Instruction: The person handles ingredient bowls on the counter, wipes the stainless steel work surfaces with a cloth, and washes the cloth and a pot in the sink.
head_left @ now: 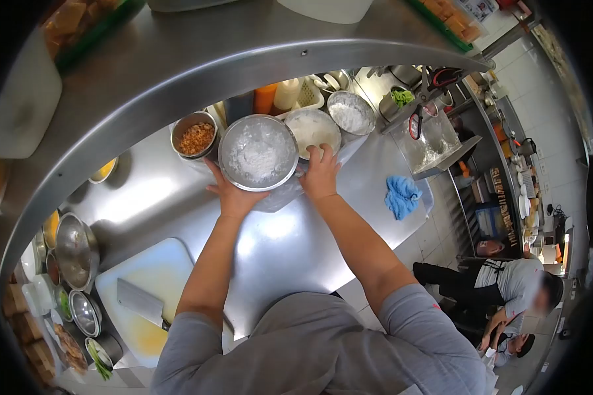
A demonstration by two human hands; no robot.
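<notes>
A metal bowl of white powder (259,150) stands in front of me at the back of the steel counter. My left hand (236,196) grips its near left side, thumb and fingers spread along the wall. Just right of it is a second bowl with off-white powder (310,128). My right hand (319,174) is at this second bowl's near rim, fingers curled over the edge and thumb lower, close to the first bowl. A container of brown crumbs (196,138) sits left of my left hand. Another bowl of white powder (350,113) stands farther right.
A cleaver (140,301) lies on a white cutting board (171,253) at the lower left, beside several metal bowls (76,250). A blue cloth (402,196) is on the right. An overhead steel shelf (178,62) curves above the counter. Co-workers (507,283) stand at the right.
</notes>
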